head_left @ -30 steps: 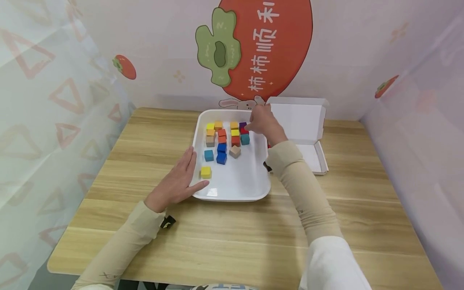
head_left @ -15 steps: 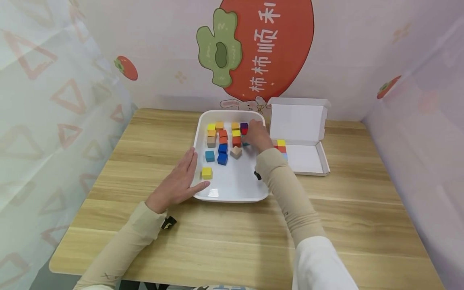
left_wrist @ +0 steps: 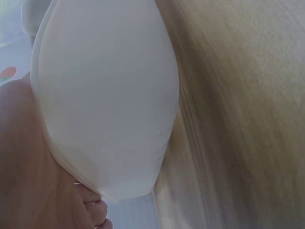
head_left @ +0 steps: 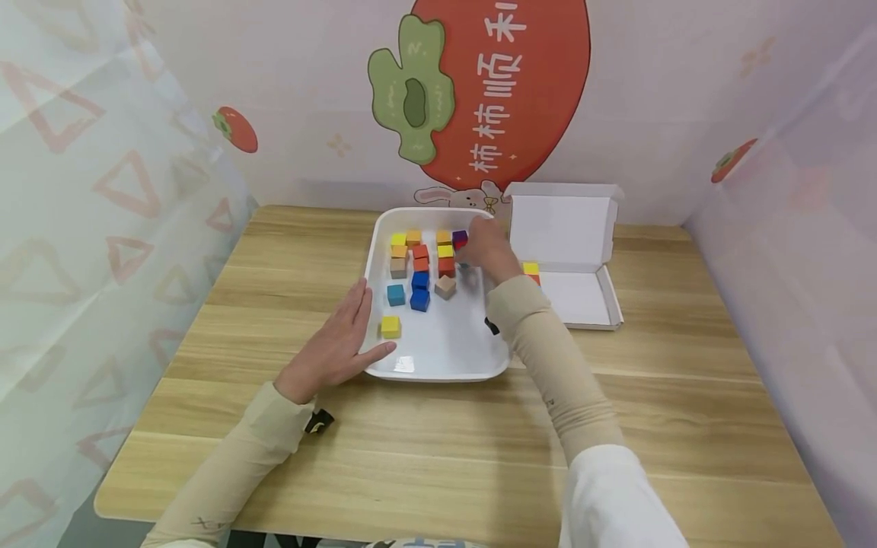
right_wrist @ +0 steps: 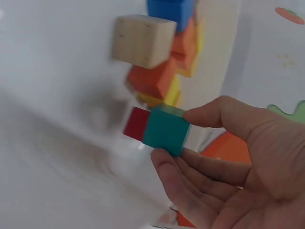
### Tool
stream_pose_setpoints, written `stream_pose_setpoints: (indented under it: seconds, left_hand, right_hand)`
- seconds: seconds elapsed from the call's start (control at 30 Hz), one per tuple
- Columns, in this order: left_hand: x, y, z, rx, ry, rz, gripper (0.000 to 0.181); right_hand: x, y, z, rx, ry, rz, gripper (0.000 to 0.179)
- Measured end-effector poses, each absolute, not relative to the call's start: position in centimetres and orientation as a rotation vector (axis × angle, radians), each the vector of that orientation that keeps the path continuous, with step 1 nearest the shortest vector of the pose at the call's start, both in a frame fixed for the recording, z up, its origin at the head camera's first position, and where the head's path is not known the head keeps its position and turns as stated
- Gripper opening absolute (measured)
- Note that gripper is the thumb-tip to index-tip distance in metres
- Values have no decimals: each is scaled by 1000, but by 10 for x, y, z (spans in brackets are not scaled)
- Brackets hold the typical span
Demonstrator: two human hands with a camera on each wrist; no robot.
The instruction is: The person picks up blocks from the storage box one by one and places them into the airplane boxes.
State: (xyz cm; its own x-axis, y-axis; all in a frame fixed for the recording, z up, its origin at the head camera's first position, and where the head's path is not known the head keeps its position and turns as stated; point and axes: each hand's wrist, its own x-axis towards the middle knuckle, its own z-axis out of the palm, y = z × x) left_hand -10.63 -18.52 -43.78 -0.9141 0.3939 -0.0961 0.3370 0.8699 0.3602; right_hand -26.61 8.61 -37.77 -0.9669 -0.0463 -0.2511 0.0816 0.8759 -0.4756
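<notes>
My right hand [head_left: 489, 247] reaches over the far right of a white tray [head_left: 452, 350]. In the right wrist view its thumb and fingers pinch a teal cube [right_wrist: 167, 130], with a red cube [right_wrist: 136, 123] just behind it. From the head camera that teal cube is mostly hidden by the hand. My left hand [head_left: 332, 342] rests along the tray's left rim, fingers straight and thumb over the near corner. Close to that thumb sits a yellow cube [head_left: 390, 327]. Other cubes stand in the tray, among them a bare wood cube [head_left: 445, 287] and a blue cube [head_left: 420, 300].
To the tray's right lies an open white box [head_left: 585, 298], its lid raised at the back. Yellow and red cubes [head_left: 530, 269] show at its left side, partly hidden by my right forearm. A printed wall stands behind the wooden table [head_left: 384, 457].
My right hand has come down and toward me from the tray's far right corner to the teal cube, which it now pinches. The left hand has stayed on the rim.
</notes>
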Motion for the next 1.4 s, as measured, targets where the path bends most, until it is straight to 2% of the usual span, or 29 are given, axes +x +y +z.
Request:
stream_pose_setpoints:
  seconds: [0.03, 0.23, 0.27, 0.43, 0.5, 0.83, 1.1, 1.4]
  left_hand:
    - [-106, -185, -438, 566, 2875, 510, 110]
    - [-106, -186, -437, 561, 2878, 505, 109]
    - [-106, -186, -437, 562, 2877, 509, 109]
    - [-105, -186, -437, 571, 2875, 509, 109]
    - [-105, -185, -437, 570, 2874, 508, 110]
    - [-104, -184, -435, 565, 2869, 514, 108]
    - [-104, -185, -435, 546, 2870, 498, 109]
    - [-105, -184, -436, 541, 2862, 495, 109]
  right_hand:
    - [-266, 87, -373, 5, 2797, -711, 68]
    - [-264, 99, -349, -98, 2809, -729, 102]
    - [-262, 102, -346, -100, 2799, -741, 100]
    - [-256, 125, -338, -201, 2716, -676, 45]
    - [-253, 136, -337, -301, 2708, -625, 33]
    - [-231, 205, -342, -629, 2701, -597, 27]
    - [-210, 240, -348, -631, 2667, -517, 26]
    - [-203, 252, -371, -591, 2616, -499, 30]
